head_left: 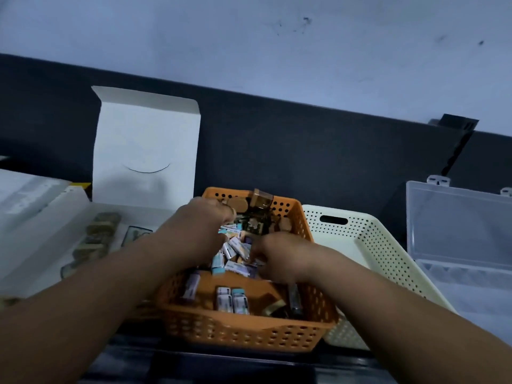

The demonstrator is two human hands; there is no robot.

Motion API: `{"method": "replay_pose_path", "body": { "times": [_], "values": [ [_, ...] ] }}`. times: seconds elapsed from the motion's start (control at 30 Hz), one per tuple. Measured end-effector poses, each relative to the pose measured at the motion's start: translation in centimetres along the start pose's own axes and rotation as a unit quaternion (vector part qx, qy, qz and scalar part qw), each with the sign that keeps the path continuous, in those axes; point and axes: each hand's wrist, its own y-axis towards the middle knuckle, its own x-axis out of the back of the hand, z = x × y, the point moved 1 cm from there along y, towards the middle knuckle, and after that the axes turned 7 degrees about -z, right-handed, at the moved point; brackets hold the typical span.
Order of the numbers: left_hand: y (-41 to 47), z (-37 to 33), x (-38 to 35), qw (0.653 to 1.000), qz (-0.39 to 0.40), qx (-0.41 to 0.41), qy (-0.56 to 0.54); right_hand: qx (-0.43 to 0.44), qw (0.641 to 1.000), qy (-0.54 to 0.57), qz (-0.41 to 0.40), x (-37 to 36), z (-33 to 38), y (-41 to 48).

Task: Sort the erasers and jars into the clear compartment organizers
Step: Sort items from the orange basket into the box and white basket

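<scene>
**Trouble waiting among small, slick things**

At far left, a pale tray [36, 239] carries a row of brown round-topped pieces [97, 236], probably corked jars. They lie close together, so a brushing forearm could roll them. The left hand [199, 225] is sunk in the orange basket [235, 331] with its fingers curled under and hidden, so I cannot tell whether it is clamped on anything. Just beyond its knuckles an amber jar [261, 200] sits tilted by the far wall, and a nudge could tip it onto the erasers [232, 252] heaped mid-basket. The right hand [279, 256] curls down into that heap with its fingertips out of sight, so its hold is equally unclear. Grabbing several erasers at once risks dropping one short, since the clear compartment organizer [457, 231] sits well apart at far right, beyond a cream basket [382, 245].

The upright white box flap [146, 151] behind the tray is flat, matte card. Both baskets are rigid plastic with perforated walls, whose small holes could snag an eraser corner. The erasers are little blocks in glossy printed sleeves, likely slippery. The jar is cylindrical and looks like smooth tinted glass or plastic. The organizer is translucent and hard-edged, with its lid standing open.
</scene>
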Motion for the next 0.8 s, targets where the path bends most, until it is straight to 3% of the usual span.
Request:
{"method": "replay_pose_path", "body": {
  "times": [0.1,0.2,0.37,0.8],
  "values": [
    [-0.6,0.8,-0.3,0.999,0.031,0.008,0.040,-0.009,1.000,-0.002,0.011,-0.9,0.1,0.5],
    [-1.1,1.7,-0.4,0.997,0.073,0.030,-0.005,-0.014,1.000,0.009,0.005,-1.7,0.0,0.7],
    [-1.3,2.2,-0.6,0.997,0.068,0.016,-0.022,-0.029,0.999,0.044,0.006,-2.2,-0.2,1.2],
    [-1.8,2.4,-0.7,0.993,0.077,0.035,-0.078,0.010,1.000,-0.004,-0.010,-2.6,0.2,1.9]
  ]
}}
